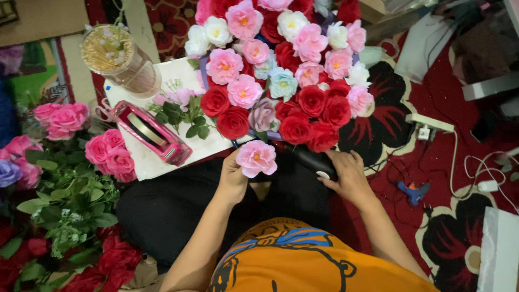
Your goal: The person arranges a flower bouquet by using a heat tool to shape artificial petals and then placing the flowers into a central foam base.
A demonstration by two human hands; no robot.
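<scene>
Head view: left hand (233, 176) pinches ruffled pink fabric rose (257, 158); right hand (346, 174) steadies bouquet (281, 70).

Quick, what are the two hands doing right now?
Left hand: closed on a pink flower, held up at the edge of the flower arrangement.
Right hand: fingers curled over a black object under the arrangement.

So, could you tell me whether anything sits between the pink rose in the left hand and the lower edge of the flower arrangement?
Nothing visible does. The left hand holds the pink rose right under the flower arrangement, its petals next to the lowest red roses. The right hand rests off to the side on a dark tool.
</scene>
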